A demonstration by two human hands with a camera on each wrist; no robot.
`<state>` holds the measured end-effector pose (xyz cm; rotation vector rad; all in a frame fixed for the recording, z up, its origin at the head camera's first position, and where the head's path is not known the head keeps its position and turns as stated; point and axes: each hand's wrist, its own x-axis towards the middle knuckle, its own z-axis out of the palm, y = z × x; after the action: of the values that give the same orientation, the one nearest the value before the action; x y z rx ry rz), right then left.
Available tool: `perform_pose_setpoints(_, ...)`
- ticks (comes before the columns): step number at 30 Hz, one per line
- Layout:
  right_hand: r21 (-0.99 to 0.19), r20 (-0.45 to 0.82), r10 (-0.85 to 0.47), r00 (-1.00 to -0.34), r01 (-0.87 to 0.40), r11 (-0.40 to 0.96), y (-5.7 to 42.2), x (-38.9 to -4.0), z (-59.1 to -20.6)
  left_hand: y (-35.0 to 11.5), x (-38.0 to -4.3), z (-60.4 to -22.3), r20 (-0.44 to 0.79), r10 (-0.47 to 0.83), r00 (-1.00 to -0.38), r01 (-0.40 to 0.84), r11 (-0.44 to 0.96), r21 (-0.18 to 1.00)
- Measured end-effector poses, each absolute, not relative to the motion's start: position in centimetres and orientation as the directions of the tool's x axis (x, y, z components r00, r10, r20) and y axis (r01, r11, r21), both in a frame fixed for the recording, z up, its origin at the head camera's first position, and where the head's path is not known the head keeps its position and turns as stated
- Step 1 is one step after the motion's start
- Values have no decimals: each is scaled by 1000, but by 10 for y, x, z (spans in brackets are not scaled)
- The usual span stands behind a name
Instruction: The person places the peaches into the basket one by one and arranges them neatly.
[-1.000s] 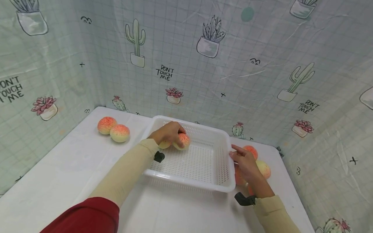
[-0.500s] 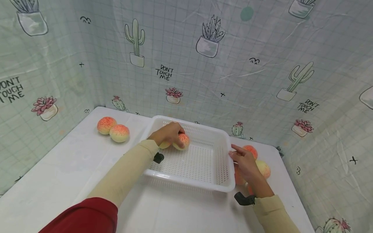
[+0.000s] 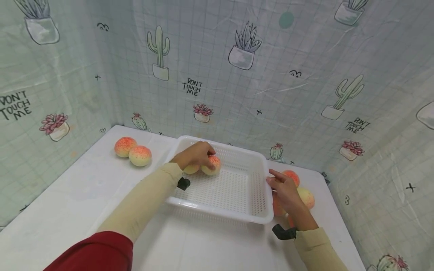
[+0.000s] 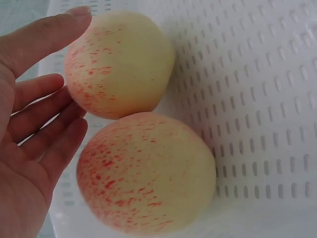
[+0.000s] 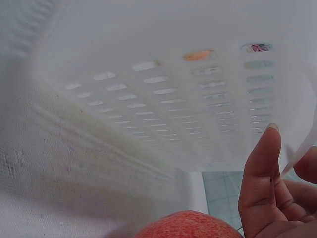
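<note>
My left hand point(image 3: 196, 155) reaches into a white perforated plastic basket point(image 3: 217, 212). Its thumb and fingertips hold a red-speckled, pale yellow peach point(image 4: 124, 64) on the basket floor. A second peach point(image 4: 148, 173) lies right beside it, partly hidden under the hand in the head view. At the basket's right end, my right hand point(image 3: 286, 191) pinches the rim between thumb and fingers. Just below that hand, the right wrist view shows the top of a red peach point(image 5: 190, 228) outside the basket wall.
Two peaches point(image 3: 140, 156) sit together on the white table point(image 3: 81, 188) at the back left. Several more lie right of the basket, among them a yellowish peach point(image 3: 306, 197) and a red-topped peach point(image 3: 291, 177). A cactus-print curtain point(image 3: 217, 75) encloses the table's back and sides.
The head view has shifted slightly. Both hands, the basket and the peaches keep their places.
</note>
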<state>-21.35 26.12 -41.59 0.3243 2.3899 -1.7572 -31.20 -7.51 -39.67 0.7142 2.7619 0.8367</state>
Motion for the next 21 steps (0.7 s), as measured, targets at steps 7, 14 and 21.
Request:
perform_pose_setpoints(7,-917,-256,77,-964,267,295,261,-214,-417,-88,-308,-383,-4,497,-868,394,693,605)
perform_pose_setpoints(14,-919,-258,79,-963,270,288,262,-216,-418,-106,-304,-367,-19,455,-890,338,689,641)
perform_pose_setpoints(21,-914,-253,76,-964,264,309,261,-217,-419,-139,-292,-360,39,434,-900,354,676,646)
